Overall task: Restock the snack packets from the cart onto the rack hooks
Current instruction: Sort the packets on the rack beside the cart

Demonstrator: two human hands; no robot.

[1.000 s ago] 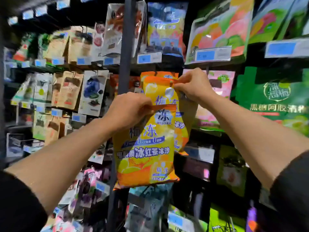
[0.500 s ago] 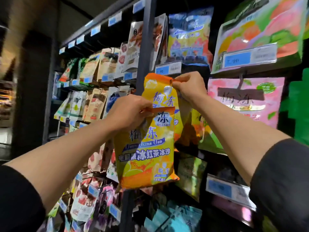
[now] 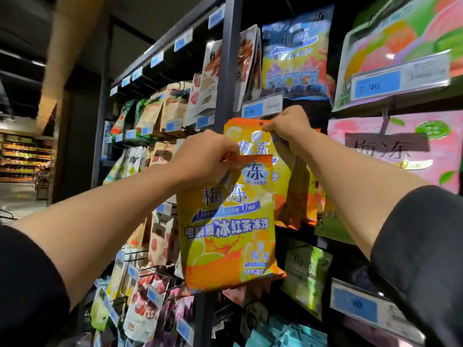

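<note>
**Two orange packets at the rack**

A dark shop rack (image 3: pixel 229 71) fills our view, its hooks hung with snack packets and fronted by blue price tags (image 3: pixel 261 108); a lit aisle of shelves (image 3: pixel 25 156) shows far off at the left edge.

Our left hand (image 3: pixel 208 156) has its grip clamped on the top left corner of an orange-and-yellow packet (image 3: pixel 228 221), which hangs free in front of the rack's upright post, its lower edge down among the packets of the lower rows. Our right hand (image 3: pixel 288 126) pinches the top edge of a second orange packet (image 3: pixel 246 136), just beside its hang hole, directly under a price tag. This second packet sits behind and above the first, and the first overlaps its lower part. We cannot tell whether its hole is on a hook.

More orange packets (image 3: pixel 298 196) hang behind our right forearm. A pink packet (image 3: pixel 400 146) hangs to the right, and a blue-and-yellow packet (image 3: pixel 295 53) hangs in the row above.
</note>
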